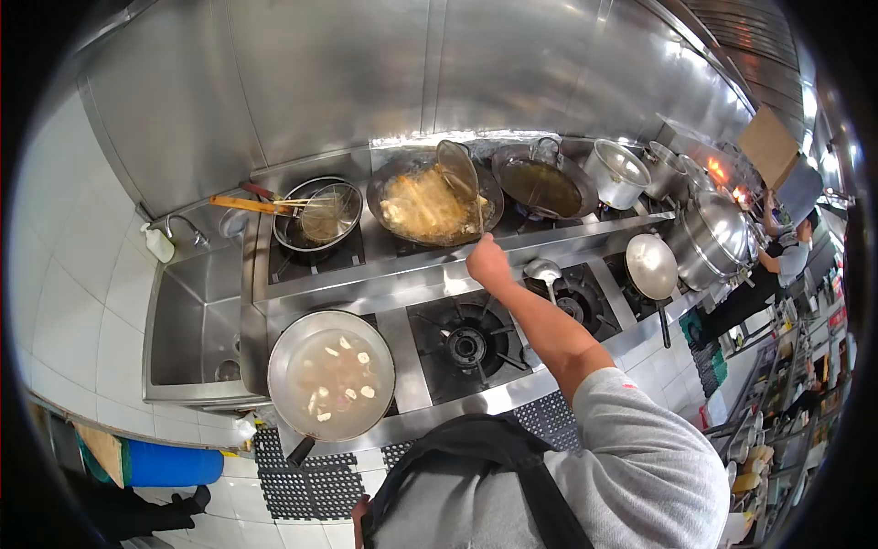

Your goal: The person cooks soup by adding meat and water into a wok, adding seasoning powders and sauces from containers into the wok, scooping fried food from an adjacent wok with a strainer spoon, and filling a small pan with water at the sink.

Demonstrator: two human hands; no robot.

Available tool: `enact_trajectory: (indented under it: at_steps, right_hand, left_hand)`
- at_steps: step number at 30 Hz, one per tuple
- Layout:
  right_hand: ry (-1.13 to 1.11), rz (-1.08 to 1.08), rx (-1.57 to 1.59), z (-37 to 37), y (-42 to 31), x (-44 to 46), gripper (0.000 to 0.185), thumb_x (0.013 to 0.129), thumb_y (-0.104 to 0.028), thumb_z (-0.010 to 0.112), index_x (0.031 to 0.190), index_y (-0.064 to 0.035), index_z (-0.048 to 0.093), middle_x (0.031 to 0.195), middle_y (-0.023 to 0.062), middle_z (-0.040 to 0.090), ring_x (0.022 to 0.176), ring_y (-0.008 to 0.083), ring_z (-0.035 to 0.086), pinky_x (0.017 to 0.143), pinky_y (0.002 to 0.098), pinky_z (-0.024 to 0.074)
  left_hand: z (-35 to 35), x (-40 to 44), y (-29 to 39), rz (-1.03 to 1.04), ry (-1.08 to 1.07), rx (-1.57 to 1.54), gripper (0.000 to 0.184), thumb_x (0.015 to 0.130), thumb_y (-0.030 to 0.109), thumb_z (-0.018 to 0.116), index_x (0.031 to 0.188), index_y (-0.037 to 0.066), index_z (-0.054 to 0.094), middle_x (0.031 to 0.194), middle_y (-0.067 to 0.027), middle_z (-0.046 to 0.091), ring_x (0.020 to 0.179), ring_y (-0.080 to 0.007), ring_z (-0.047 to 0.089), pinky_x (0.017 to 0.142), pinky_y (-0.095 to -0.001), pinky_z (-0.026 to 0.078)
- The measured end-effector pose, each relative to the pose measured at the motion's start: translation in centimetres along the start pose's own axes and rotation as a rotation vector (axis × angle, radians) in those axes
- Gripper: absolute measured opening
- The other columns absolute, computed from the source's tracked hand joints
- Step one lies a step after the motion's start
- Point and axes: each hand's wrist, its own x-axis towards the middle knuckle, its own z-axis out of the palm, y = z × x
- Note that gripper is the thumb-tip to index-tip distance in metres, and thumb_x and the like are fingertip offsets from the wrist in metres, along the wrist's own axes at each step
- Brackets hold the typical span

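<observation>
My right hand is closed round the thin handle of a strainer. The strainer's round head is tilted up over the right side of a wok, where golden pieces of food fry in bubbling oil. Only a sliver of my left hand shows, low beside my apron; its fingers cannot be made out. Below my right wrist, a ladle rests by a front burner. A wide pan at front left holds cloudy liquid with several pale pieces floating in it.
Right of the frying wok stands a second wok of dark oil, then several pots. A pan with wooden-handled strainers sits at back left, near a sink. Flames and another person show at far right.
</observation>
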Motion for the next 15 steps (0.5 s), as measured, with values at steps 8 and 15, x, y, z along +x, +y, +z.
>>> enact_trajectory:
  at_steps: [8,15]
  right_hand:
    - [-0.051,-0.013,-0.022,-0.2,-2.0,5.8,0.040,0.090,-0.013,0.055,0.123,0.0087,0.048,0.117,0.0316,0.065,0.111,0.0449,0.064,0.096,0.0489,0.0515]
    - [-0.005,-0.023,0.084,-0.8,-2.8,0.9,0.040,0.088,-0.014,0.059,0.120,0.0075,0.049,0.113,0.0318,0.066,0.111,0.0449,0.064,0.095,0.0488,0.0515]
  left_hand:
    - [-0.9,1.1,-0.3,0.085,0.122,-0.025,0.030,0.092,0.042,0.066,0.095,0.012,0.067,0.082,-0.0126,0.070,0.077,-0.0393,0.069,0.063,-0.0495,0.054]
    - [-1.1,0.4,0.2,-0.263,-0.250,0.057,0.040,0.093,0.049,0.057,0.106,0.012,0.066,0.102,-0.0165,0.071,0.091,-0.0407,0.069,0.073,-0.0535,0.053]
